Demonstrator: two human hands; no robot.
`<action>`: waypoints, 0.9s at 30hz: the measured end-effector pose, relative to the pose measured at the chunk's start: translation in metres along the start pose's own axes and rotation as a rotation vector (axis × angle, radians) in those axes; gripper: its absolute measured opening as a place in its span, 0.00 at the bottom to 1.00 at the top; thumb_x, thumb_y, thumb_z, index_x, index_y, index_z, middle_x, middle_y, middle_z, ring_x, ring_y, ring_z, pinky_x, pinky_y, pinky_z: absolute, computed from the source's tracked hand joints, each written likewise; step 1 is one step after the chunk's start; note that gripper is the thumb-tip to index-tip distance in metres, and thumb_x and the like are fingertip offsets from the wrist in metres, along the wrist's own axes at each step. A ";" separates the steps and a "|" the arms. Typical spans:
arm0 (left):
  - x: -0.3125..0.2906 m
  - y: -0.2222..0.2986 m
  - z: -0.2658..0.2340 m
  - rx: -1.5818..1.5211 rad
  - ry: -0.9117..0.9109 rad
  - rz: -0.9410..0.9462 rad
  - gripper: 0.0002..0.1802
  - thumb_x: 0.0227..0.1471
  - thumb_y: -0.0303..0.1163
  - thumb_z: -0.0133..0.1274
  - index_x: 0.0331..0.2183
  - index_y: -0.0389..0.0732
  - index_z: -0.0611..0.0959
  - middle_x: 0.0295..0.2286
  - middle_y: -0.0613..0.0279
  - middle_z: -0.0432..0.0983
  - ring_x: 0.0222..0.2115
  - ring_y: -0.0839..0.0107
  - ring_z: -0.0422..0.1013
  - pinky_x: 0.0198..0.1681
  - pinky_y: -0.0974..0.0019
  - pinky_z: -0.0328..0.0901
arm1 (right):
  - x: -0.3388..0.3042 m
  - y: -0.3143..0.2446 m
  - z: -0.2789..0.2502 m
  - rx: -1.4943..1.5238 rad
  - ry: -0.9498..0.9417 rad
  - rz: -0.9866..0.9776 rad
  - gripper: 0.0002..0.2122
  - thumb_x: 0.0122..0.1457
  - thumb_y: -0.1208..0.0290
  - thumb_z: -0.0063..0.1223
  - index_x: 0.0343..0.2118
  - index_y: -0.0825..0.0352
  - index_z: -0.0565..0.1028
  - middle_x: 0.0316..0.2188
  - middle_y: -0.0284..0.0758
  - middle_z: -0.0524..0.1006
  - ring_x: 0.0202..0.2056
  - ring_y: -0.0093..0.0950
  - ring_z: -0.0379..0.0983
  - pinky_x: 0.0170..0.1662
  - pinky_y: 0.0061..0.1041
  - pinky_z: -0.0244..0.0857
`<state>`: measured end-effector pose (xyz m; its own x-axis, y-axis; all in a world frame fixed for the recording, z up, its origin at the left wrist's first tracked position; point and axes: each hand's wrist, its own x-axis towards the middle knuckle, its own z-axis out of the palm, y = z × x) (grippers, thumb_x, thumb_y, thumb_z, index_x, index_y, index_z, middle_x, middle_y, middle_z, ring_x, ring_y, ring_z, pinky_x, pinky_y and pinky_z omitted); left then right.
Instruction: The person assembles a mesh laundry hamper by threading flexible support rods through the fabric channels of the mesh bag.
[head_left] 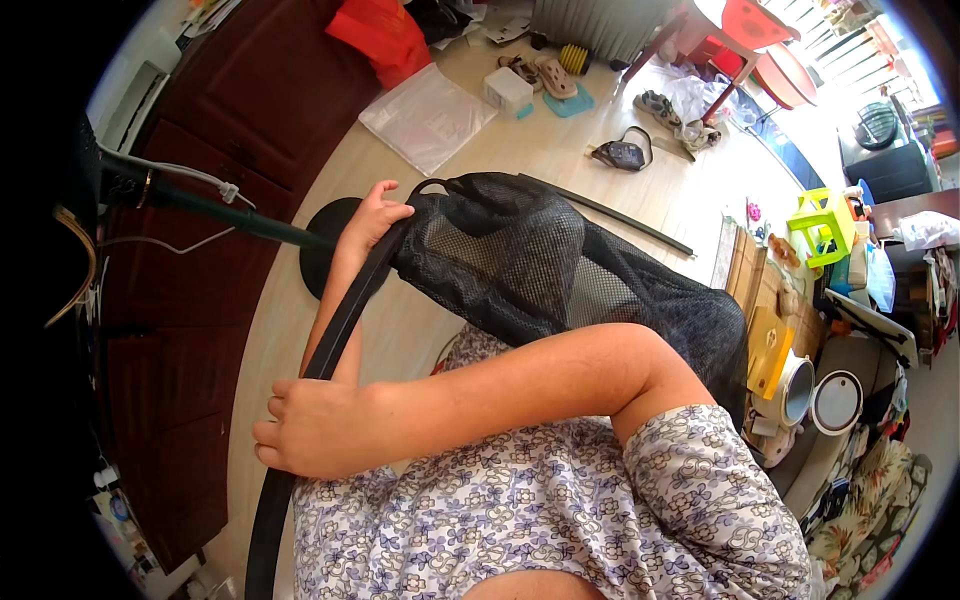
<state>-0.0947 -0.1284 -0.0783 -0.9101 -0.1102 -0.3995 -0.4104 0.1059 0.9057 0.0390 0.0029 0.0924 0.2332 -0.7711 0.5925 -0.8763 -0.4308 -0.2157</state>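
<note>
A black mesh net (530, 250) spreads from the middle toward the right, in front of my body. A wide black band (345, 325) runs along its left side and down to the lower edge. My right arm reaches across my body, and my right hand (325, 430) is closed around the band at the lower left. Farther up, my left hand (375, 215) is beside the band's upper end, its visible fingers apart and one fingertip against the band. Part of the net lies hidden behind my right arm.
A dark pole stand with a round black base (325, 245) is at left, before brown cabinets (190, 330). A thin black rod (610, 214) lies beyond the net. Farther off are a clear plastic packet (428, 118), a small black bag (622, 153) and a lime-green stool (825, 225).
</note>
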 end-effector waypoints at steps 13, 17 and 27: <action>-0.030 0.002 -0.017 -0.075 -0.048 -0.063 0.21 0.45 0.27 0.46 0.44 0.30 0.70 0.35 0.61 0.71 0.33 0.78 0.67 0.37 0.76 0.63 | -0.057 0.033 -0.005 0.340 0.179 0.372 0.18 0.41 0.71 0.56 0.39 0.63 0.69 0.37 0.35 0.70 0.40 0.34 0.67 0.42 0.35 0.59; -0.021 -0.010 -0.016 -0.064 -0.068 -0.010 0.21 0.44 0.30 0.48 0.42 0.30 0.70 0.31 0.62 0.70 0.29 0.79 0.67 0.33 0.76 0.62 | -0.138 0.092 0.008 -0.222 0.156 0.962 0.27 0.43 0.66 0.58 0.48 0.64 0.62 0.47 0.39 0.64 0.48 0.38 0.60 0.47 0.36 0.54; -0.002 0.012 0.005 -0.004 -0.170 -0.076 0.23 0.44 0.33 0.52 0.42 0.31 0.71 0.29 0.62 0.72 0.29 0.79 0.68 0.32 0.76 0.63 | -0.184 0.128 0.036 -0.106 0.179 1.184 0.09 0.48 0.68 0.53 0.33 0.60 0.76 0.27 0.34 0.73 0.30 0.34 0.71 0.38 0.33 0.61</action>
<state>-0.0979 -0.1218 -0.0674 -0.8734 0.0508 -0.4843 -0.4780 0.0999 0.8727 -0.1013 0.0730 -0.0719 -0.7945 -0.5826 0.1711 -0.5395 0.5479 -0.6394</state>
